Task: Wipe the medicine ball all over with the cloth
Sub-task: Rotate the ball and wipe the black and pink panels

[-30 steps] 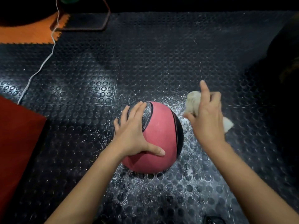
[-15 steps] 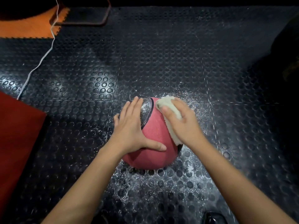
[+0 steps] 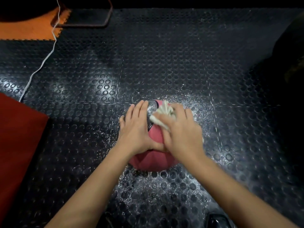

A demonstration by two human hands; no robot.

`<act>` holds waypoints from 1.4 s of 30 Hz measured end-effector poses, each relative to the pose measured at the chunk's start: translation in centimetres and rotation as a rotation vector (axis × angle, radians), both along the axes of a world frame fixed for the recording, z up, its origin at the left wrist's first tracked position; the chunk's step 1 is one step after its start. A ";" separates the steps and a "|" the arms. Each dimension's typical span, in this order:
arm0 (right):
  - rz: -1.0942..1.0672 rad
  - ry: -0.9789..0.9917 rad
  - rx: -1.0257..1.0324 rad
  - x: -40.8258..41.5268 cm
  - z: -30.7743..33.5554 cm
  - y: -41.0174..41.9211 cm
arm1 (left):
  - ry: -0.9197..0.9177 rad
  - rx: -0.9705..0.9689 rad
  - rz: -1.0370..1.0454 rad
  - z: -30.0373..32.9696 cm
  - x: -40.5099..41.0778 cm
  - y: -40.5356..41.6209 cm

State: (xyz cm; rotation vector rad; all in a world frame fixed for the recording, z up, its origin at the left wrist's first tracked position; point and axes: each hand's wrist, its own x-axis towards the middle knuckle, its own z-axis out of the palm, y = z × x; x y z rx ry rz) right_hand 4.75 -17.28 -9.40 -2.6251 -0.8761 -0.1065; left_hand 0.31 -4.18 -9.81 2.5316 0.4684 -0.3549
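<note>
A pink medicine ball [image 3: 153, 160] with a dark glittery panel sits on the black studded rubber floor, mostly covered by both hands. My left hand [image 3: 136, 129] lies flat on the ball's left side, fingers straight, steadying it. My right hand [image 3: 182, 134] presses a white cloth [image 3: 162, 115] against the ball's top and right side. The cloth bunches out beyond my fingertips, and a small corner shows at the hand's right edge. The right hand is motion-blurred.
White powder or spray speckles the floor [image 3: 164, 195] around the ball. A red mat [image 3: 18, 145] lies at the left, an orange tile [image 3: 28, 28] at the far left. A white cable [image 3: 41, 65] runs across the floor. A dark object [image 3: 215, 219] sits near the bottom edge.
My right hand brought the cloth from the floor right of the ball onto the ball, then slid it leftward across the top. My left hand has stayed on the ball.
</note>
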 end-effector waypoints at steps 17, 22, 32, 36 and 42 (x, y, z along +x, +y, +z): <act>-0.008 -0.049 -0.052 1.7 -0.7 -2.2 | 0.029 0.114 -0.054 0.1 0.5 -2.0; -0.124 0.236 -0.022 7.5 -1.2 -0.5 | 0.047 0.150 -0.095 0.4 1.1 -2.8; -0.099 0.088 0.119 1.0 -1.0 -1.9 | 0.026 0.111 -0.061 0.1 1.4 -2.1; -0.213 0.365 0.096 7.9 -1.8 -0.5 | 0.039 0.161 -0.099 0.1 1.4 -2.8; -0.127 0.085 0.136 1.7 -1.4 -1.9 | 0.016 0.117 -0.060 0.1 1.8 -2.4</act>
